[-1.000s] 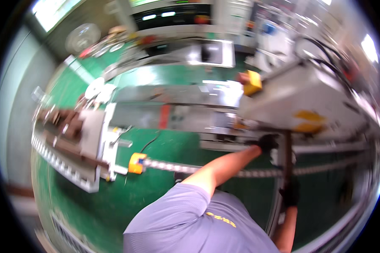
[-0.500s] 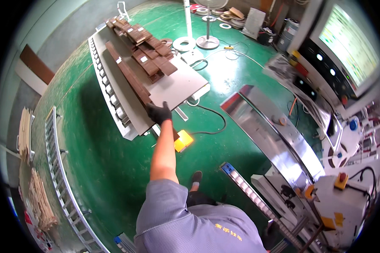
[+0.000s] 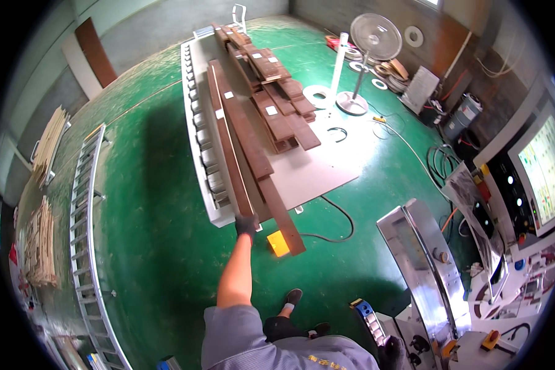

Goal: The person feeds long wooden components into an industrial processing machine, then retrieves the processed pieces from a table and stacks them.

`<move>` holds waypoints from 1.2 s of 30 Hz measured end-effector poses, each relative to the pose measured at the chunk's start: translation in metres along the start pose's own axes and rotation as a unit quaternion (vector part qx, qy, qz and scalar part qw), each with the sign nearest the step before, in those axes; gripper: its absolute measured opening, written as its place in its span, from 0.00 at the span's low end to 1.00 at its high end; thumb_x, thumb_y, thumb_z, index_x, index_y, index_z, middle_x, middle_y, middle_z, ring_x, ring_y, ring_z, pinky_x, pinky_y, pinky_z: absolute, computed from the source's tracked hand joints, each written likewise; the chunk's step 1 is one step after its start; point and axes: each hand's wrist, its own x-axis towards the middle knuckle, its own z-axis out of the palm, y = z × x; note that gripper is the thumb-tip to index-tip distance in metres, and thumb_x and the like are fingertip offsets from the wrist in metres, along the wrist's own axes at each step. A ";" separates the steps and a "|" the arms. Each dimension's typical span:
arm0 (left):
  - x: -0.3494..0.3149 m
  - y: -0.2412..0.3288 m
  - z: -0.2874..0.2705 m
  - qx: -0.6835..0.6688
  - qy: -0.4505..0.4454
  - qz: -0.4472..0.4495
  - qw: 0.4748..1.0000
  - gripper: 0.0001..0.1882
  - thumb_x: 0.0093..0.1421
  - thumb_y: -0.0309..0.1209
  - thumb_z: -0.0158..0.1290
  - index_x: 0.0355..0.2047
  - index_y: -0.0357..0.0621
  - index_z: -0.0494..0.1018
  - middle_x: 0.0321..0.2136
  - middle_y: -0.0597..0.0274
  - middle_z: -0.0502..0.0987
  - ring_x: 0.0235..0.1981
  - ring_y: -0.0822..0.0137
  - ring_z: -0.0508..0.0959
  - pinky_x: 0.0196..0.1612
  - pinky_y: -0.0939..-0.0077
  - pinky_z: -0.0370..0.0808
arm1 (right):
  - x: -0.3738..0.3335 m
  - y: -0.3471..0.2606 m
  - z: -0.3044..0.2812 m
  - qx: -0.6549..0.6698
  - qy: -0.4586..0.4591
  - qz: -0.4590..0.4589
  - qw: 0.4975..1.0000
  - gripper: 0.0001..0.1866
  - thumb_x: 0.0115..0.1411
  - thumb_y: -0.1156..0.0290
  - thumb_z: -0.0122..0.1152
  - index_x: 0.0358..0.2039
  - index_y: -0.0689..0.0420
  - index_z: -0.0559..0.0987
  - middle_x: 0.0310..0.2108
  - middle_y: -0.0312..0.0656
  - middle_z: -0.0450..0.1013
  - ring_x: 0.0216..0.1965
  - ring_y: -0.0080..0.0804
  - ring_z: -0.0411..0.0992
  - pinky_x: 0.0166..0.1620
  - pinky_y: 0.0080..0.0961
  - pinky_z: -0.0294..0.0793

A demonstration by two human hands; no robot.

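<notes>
My left hand [image 3: 246, 226], in a dark glove, is closed around the near end of a long brown board [image 3: 230, 154]. That board lies lengthwise along the left part of a long pale table [image 3: 317, 176]. Beside it on the right, another long brown board [image 3: 250, 139] runs the same way. A narrower brown board [image 3: 283, 216] sticks out past the table's near edge. Farther right, several shorter brown boards [image 3: 274, 126] are stacked, some bearing white labels. My right hand [image 3: 392, 354] is a dark gloved shape at the lower edge, its fingers unclear, beside a short roller rail [image 3: 371, 324].
A yellow box [image 3: 278, 244] and a black cable lie on the green floor by the table. A shiny metal machine [image 3: 422, 265] and a screen [image 3: 538, 172] stand at right. A silver roller frame [image 3: 87, 246] lies at left. A fan [image 3: 376, 38] stands behind the table.
The view has shifted, and the table appears farther right. My left hand has moved to the near end of the left board. Two long boards now show side by side where one showed before.
</notes>
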 end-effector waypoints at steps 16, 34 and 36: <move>-0.382 0.229 -0.159 0.290 0.263 0.559 0.731 0.14 0.52 0.28 0.66 0.26 0.36 0.70 0.23 0.56 0.69 0.24 0.58 0.70 0.29 0.68 0.69 | 0.104 -0.261 -0.007 0.097 -0.078 -0.512 0.850 0.29 0.58 0.82 0.52 0.61 0.57 0.68 0.55 0.57 0.70 0.55 0.58 0.70 0.55 0.40 0.72; -0.505 0.374 -0.054 0.167 0.038 0.838 0.518 0.21 0.45 0.41 0.72 0.33 0.42 0.77 0.31 0.62 0.74 0.29 0.58 0.73 0.34 0.61 0.72 | 0.020 -0.365 -0.063 0.303 0.004 -0.657 0.691 0.40 0.49 0.87 0.57 0.65 0.57 0.63 0.60 0.52 0.67 0.58 0.54 0.69 0.56 0.40 0.73; -0.506 0.370 -0.050 0.176 0.043 0.836 0.518 0.21 0.45 0.41 0.72 0.32 0.41 0.77 0.32 0.62 0.74 0.29 0.58 0.73 0.35 0.60 0.72 | 0.020 -0.361 -0.065 0.301 0.006 -0.645 0.702 0.39 0.50 0.87 0.58 0.65 0.57 0.64 0.60 0.52 0.67 0.58 0.54 0.69 0.56 0.39 0.73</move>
